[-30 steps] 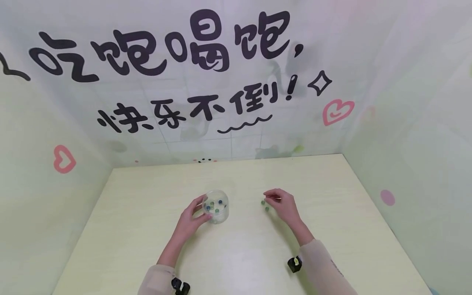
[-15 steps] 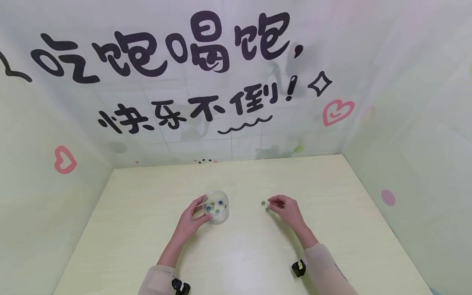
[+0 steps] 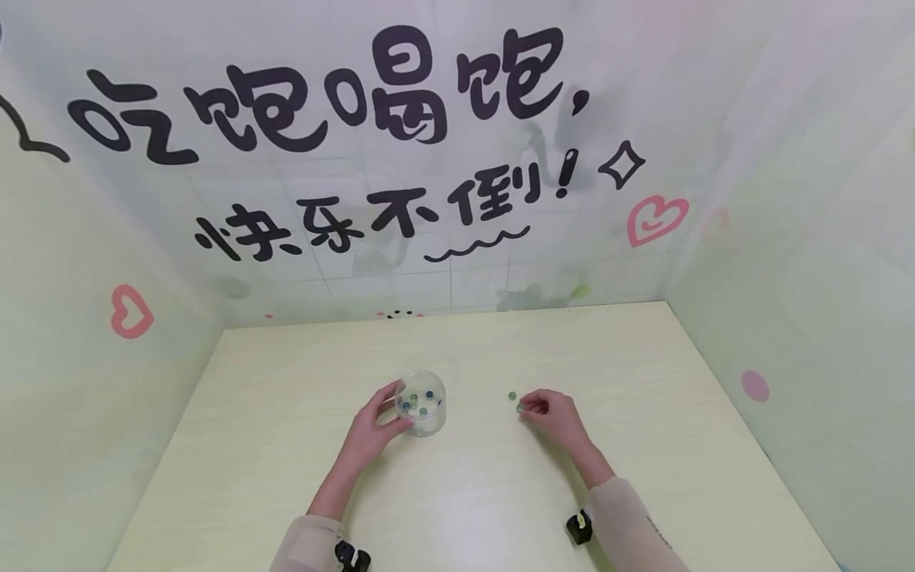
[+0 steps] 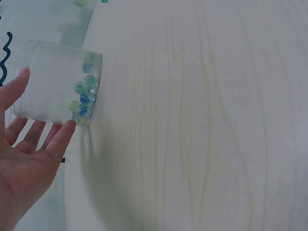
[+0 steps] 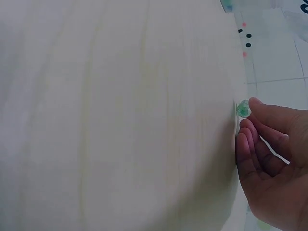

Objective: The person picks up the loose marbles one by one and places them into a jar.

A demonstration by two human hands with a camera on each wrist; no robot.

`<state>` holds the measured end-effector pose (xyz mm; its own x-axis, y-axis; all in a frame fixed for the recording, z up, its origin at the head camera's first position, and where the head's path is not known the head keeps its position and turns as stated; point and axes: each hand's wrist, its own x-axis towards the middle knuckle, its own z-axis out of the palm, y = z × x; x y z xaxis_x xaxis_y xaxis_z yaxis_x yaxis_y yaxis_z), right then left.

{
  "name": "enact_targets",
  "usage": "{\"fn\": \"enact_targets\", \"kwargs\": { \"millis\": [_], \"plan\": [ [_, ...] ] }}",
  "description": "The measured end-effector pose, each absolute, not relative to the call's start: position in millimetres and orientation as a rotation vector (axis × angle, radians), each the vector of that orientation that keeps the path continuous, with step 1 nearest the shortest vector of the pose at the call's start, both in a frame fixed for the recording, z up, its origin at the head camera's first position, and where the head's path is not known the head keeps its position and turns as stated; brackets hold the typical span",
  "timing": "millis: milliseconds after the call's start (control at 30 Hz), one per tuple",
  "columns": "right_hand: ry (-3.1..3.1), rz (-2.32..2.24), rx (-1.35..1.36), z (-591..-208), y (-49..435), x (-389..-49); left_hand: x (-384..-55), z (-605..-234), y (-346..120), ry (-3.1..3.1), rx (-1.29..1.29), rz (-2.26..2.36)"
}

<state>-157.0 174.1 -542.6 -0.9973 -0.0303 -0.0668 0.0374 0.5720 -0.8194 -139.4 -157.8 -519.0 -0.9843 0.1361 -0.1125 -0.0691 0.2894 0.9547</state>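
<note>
My left hand [image 3: 373,425] grips a clear round jar [image 3: 431,425] from its left side, thumb in front and fingers behind. The jar stands on the table with its mouth up. Several green and blue glass marbles [image 4: 85,96] lie on its bottom, as the left wrist view shows. To the right, my right hand [image 3: 559,417] is low over the table, thumb and fingertips pinching a green marble [image 5: 244,108]. A second green marble [image 3: 511,396] lies on the table just beyond those fingertips, towards the back left.
The pale wood-grain table [image 3: 457,508] meets a printed cloth backdrop [image 3: 457,278] at the back, with cloth walls at left and right. A black wrist camera [image 3: 579,527] sits by the right sleeve, another [image 3: 353,556] by the left.
My right hand has drawn back to the right, then come down towards the front to the nearer green marble. The left hand and jar have stayed in place.
</note>
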Motion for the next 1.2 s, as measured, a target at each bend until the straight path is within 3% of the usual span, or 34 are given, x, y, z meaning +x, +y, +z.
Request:
{"fn": "enact_targets", "kwargs": {
  "millis": [1200],
  "plan": [
    [2.854, -1.344, -0.036, -520.0, 162.9, -159.3, -141.5, -525.0, -157.7, 2.397, 0.042, 1.751]
  ]
}}
